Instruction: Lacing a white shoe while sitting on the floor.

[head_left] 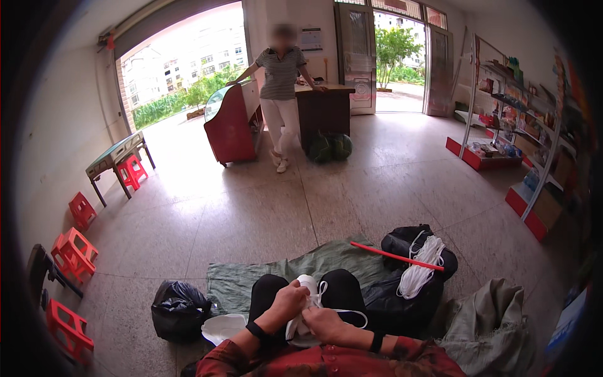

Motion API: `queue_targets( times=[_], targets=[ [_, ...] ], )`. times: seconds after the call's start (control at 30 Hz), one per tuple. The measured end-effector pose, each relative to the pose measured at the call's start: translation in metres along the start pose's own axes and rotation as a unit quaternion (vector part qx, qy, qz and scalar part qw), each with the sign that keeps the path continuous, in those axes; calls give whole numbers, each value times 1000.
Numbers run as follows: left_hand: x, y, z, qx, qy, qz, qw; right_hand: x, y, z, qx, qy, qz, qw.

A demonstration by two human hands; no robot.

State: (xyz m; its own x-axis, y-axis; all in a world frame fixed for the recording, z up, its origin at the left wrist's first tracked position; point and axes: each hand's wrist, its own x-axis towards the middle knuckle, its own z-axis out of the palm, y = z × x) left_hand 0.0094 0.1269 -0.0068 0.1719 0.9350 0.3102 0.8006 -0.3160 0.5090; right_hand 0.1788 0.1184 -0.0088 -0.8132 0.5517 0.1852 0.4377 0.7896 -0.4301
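Observation:
Between my dark-clad knees rests a white lace-up shoe (306,281), its rounded toe pointing away from me. My left hand (286,304) is closed at the front of the shoe, fingertips pinched near its lacing. Close beside it, my right hand (325,324) is closed at the shoe's opening, with the fingers partly hidden. A white shoelace (361,318) loops out to the right of the shoe, over my right knee. Whether the fingertips also pinch the lace is too small to tell.
A bundle of white laces (422,271) and a red strip (396,256) lie on black bags at right. Green cloth (235,279) spreads ahead. At left are a black bag (181,311), a white rounded thing (223,328) and red stools (70,330). A person (279,75) stands by a counter.

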Motion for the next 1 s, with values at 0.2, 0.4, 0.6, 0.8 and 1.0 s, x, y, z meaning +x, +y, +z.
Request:
queue_targets(
  times=[0.2, 0.4, 0.6, 0.8, 1.0],
  targets=[
    [9, -7, 5, -68, 61, -2, 996, -8, 1, 3, 80, 48, -21, 995],
    [27, 5, 4, -127, 34, -40, 990, -7, -23, -28, 343, -118, -54, 930],
    [41, 16, 1, -38, -33, -99, 994, -12, -51, -94, 305, 7, -125, 944],
    [50, 7, 4, -371, -250, -129, 885, -14, -68, -108, 314, 26, -162, 935],
    [41, 25, -4, -338, -263, -11, 904, -11, -64, -160, 422, 43, -175, 889]
  ],
)
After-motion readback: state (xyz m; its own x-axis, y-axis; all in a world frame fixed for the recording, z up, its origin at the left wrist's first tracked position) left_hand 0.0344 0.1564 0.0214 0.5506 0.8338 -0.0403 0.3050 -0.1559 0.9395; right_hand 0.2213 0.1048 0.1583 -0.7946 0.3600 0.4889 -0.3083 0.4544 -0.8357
